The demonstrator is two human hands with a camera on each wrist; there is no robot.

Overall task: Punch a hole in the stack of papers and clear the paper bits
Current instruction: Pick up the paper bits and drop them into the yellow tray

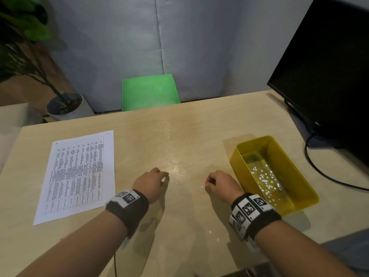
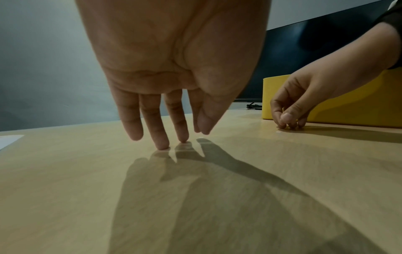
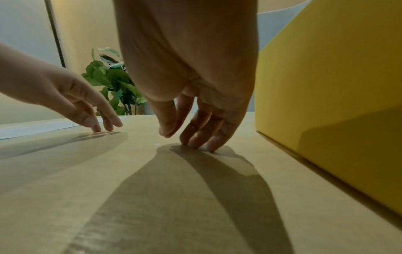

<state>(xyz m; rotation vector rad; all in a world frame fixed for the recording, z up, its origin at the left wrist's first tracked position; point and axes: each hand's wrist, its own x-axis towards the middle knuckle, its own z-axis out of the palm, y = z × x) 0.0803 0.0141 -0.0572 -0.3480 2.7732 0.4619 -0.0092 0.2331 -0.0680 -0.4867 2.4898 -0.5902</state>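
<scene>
Head view — paper stack (image 1: 79,174) long axis front-to-back, left hand (image 1: 149,183) & right hand (image 1: 220,184) grips relaxed, fingertips on table (image 1: 179,140).

- The stack of papers (image 1: 77,174) lies on the table (image 1: 179,136), left.
- The tray (image 1: 295,188), right, holds paper bits (image 1: 265,180).
- Both hands rest between them: left hand (image 1: 149,182), right hand (image 1: 221,184).
- The monitor (image 1: 329,66) stands far right.

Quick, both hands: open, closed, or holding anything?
Left hand: open, straight fingertips touching the table.
Right hand: fingers curled to the table; holding anything cannot be told.

Wooden table (image 1: 179,136), printed papers (image 1: 79,172), yellow tray (image 1: 295,168), monitor (image 1: 327,76), stray paper bits (image 1: 210,232)
</scene>
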